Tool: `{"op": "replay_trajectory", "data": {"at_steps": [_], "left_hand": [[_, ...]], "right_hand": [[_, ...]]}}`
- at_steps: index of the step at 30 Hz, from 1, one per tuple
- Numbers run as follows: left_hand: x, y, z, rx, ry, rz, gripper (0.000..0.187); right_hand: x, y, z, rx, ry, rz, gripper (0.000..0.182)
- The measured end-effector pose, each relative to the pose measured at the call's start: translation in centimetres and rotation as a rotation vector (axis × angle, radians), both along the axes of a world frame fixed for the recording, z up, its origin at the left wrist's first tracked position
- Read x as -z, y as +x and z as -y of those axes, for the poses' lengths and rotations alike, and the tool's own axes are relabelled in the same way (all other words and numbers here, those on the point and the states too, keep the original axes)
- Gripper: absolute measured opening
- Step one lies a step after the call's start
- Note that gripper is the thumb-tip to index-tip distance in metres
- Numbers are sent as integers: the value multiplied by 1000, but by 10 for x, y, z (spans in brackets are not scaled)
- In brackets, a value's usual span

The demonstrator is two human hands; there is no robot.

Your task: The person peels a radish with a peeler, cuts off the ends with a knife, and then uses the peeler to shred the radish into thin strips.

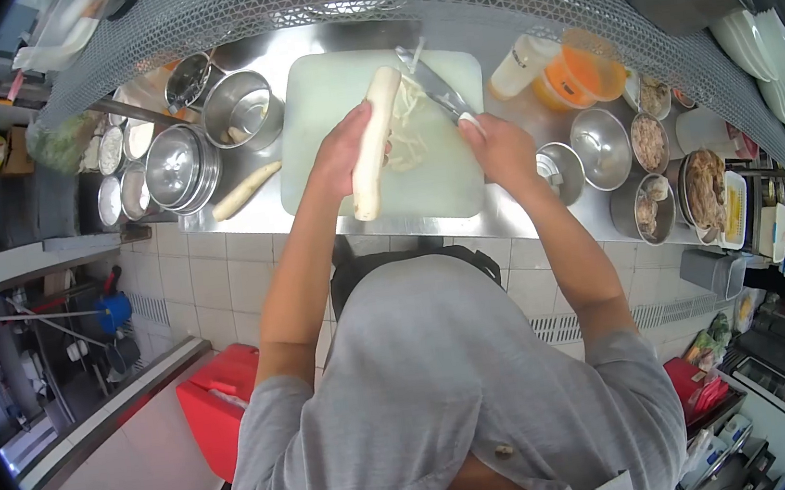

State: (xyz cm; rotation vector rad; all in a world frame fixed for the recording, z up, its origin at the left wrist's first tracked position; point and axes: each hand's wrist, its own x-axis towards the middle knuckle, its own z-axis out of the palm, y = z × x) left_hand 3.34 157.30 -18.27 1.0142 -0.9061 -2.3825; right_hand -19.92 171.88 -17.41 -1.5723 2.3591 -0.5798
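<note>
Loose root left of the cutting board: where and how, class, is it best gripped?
Grip the root around its middle, probably from above: it lies flat, long and slender, on the counter. The stacked bowls crowd its left end, so approaching from the board side seems easier.

Even, fairly bright light falls on the steel counter point(515, 218), its source out of view. Small glints sit on the metal mixing bowls point(173, 165), and pale shreds point(411, 151) show little contrast against the whitish cutting board point(313, 99). The lower left is dimmer. Wide-angle distortion bows the perforated metal shelf point(287, 0) and stretches objects near the rim, where detail turns soft; black vignetting closes the corners. The middle looks reasonably sharp.
</note>
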Motion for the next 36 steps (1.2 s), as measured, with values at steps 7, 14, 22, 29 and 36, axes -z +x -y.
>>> {"op": "replay_trajectory", "data": {"at_steps": [7, 14, 22, 29, 36], "left_hand": [[6, 9, 4, -13, 132, -165, 52], [5, 4, 4, -48, 192, -190, 52], [15, 11, 0, 2, 252, -273, 52], [-10, 18, -22, 9, 183, -177, 56], [7, 25, 2, -62, 224, -277, 50]], "right_hand": [[-28, 36, -25, -157, 0, 407, 34], [-45, 85, -44, -566, -188, 319, 31], [-20, 77, -21, -465, -324, 209, 29], [28, -28, 48, -22, 60, 31, 49], [-34, -2, 12, -74, 347, -167, 50]]}}
